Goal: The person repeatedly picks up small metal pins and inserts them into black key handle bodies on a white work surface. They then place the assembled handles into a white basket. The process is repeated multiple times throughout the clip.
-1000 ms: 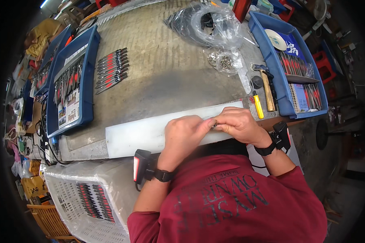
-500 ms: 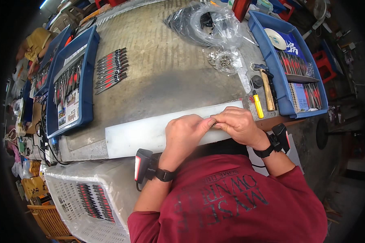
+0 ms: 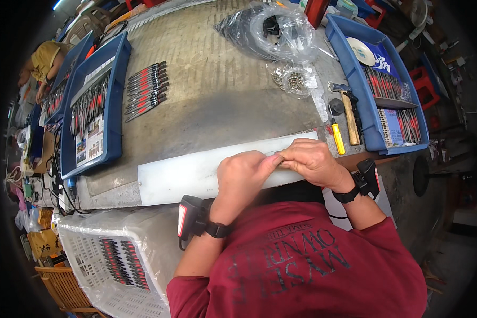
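Observation:
My left hand [image 3: 242, 177] and my right hand [image 3: 311, 160] meet fingertip to fingertip above the near edge of a long white board [image 3: 180, 177]. Both are closed, thumbs and fingers pinched around something small and dark, mostly hidden between them. What it is cannot be made out. To the right of the board lie a yellow-handled screwdriver [image 3: 337, 139] and a wooden-handled hammer [image 3: 350, 119]. Farther off is a clear plastic bag of small metal parts [image 3: 294, 80].
A row of slim red-and-black tools [image 3: 146, 90] lies on the worktable [image 3: 196, 69]. Blue trays [image 3: 116, 116] with more stand left and right [image 3: 373, 130]. A plastic-lined white crate [image 3: 85, 265] sits below left. Another person [image 3: 47, 61] is at far left.
My hands stay together over the board, with only a slight shift of the fingers. The person at far left has moved an arm and leaned a little.

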The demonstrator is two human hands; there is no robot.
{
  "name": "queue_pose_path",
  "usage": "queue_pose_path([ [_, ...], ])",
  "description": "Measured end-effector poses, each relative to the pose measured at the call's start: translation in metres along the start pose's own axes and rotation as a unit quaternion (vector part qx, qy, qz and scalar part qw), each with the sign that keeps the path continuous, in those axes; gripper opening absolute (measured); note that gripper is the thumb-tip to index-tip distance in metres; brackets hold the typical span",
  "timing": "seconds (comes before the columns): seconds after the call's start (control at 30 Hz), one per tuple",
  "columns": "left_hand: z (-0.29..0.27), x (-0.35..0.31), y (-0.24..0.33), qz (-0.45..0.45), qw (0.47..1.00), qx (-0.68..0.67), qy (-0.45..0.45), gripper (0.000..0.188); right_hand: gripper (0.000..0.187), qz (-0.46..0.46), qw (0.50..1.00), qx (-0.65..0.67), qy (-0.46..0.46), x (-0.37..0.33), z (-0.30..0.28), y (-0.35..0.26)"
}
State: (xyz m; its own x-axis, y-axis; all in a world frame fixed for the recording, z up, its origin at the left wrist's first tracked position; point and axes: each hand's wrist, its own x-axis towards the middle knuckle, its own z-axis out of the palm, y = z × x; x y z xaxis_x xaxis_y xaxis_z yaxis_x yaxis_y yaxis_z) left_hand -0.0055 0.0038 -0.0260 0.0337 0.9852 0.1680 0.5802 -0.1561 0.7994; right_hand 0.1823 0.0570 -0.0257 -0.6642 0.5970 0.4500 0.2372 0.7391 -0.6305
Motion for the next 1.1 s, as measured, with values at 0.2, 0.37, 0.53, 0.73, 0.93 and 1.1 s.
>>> queue_pose_path([
  [0.2,-0.007,0.001,-0.003,-0.003,0.997,-0.038,-0.063,0.031,0.014,0.048,0.988,0.113,-0.092,0.0,-0.015,0.002],
  [0.37,0.004,-0.002,0.002,-0.013,1.0,-0.001,0.025,0.033,0.017,0.0,1.0,0.022,-0.013,0.005,-0.006,0.001],
  [0.53,-0.001,-0.001,0.0,-0.025,0.998,-0.05,-0.016,0.032,0.018,0.026,0.999,0.043,-0.009,0.003,-0.006,-0.003],
  [0.73,-0.005,0.002,0.001,-0.027,0.998,-0.056,-0.033,0.039,0.017,0.026,0.999,0.046,-0.011,0.002,-0.008,-0.001],
  [0.93,-0.006,0.002,0.003,-0.017,0.998,-0.042,-0.032,0.041,0.018,0.034,0.998,0.054,-0.018,0.001,-0.008,-0.001],
  [1.1,-0.005,0.002,0.001,-0.007,0.999,-0.008,-0.042,0.038,0.017,0.033,0.997,0.069,-0.02,0.0,-0.007,-0.002],
])
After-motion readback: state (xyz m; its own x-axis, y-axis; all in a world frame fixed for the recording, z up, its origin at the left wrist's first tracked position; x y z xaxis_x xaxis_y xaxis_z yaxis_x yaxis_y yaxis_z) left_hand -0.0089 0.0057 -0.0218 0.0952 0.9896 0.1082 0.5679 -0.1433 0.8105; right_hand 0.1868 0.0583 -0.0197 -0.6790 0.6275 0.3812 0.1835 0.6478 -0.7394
